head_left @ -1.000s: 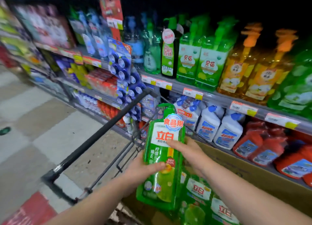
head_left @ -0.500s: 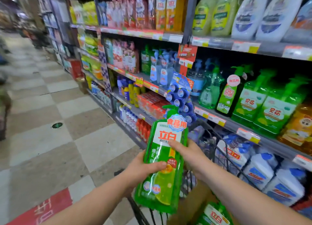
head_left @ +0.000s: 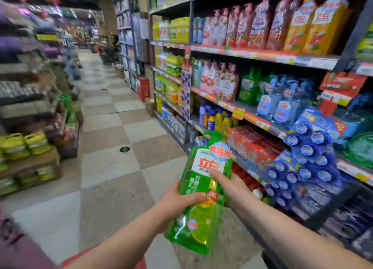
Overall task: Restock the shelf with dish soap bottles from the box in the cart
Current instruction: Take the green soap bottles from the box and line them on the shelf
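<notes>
Sensibly, your left hand [head_left: 177, 202] and right hand [head_left: 232, 186] both gripped the dish soap bottle [head_left: 201, 226] near upright; its slot perhaps lay on the blurred shelf [head_left: 258, 121] right of the bottle.

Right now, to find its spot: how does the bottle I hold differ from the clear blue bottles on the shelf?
The held bottle is green; the blue bottles are clear blue. The held bottle is tilted, off the shelf; the blue bottles stand upright on it. Both carry a red logo on a white label.
</notes>
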Tool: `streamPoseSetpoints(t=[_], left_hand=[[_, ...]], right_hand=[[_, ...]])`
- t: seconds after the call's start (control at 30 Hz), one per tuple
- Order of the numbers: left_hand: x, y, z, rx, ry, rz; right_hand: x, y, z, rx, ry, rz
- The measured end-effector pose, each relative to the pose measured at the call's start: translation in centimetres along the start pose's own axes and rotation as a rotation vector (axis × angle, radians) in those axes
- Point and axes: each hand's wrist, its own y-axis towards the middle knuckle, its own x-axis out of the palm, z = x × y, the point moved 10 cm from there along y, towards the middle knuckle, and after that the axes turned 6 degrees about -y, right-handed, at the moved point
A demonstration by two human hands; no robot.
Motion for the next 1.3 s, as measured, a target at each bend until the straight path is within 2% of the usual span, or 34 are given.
streamPoseSetpoints(t=[0.27, 0.4, 0.57, 0.8, 0.9, 1.1, 1.23, 1.3], left_hand=[[-6.3, 6.0, 0.4, 0.015, -0.078, 0.028], [-9.0, 11.6, 2.0, -0.009, -0.043, 0.054], [-10.2, 21.3, 5.4, -0.009, -0.025, 0.076], [-8.4, 33.7, 11.0, 0.002, -0.054, -0.001], [-7.9, 37.4, 12.1, -0.006, -0.056, -0.034], [-7.0, 45.1, 13.2, -0.043, -0.030, -0.103], [-6.4, 51.4, 14.5, -0.014, 0.004, -0.138], [-5.7, 54.8, 15.4, -0.008, 0.026, -0.216]], right_hand=[[5.3, 7.9, 0.0, 0.041, -0.054, -0.042], [6.7, 14.2, -0.6, 0.037, -0.072, -0.070], [5.7, 24.1, -2.1, 0.079, -0.060, -0.070], [2.1, 36.9, -6.9, -0.005, -0.075, -0.042], [1.2, 40.3, -7.4, 0.020, -0.057, -0.038], [-1.7, 46.4, -8.2, 0.010, -0.054, 0.059], [-4.1, 50.6, -9.0, -0.011, -0.060, 0.201], [-5.2, 52.9, -9.5, 0.008, -0.044, 0.265]])
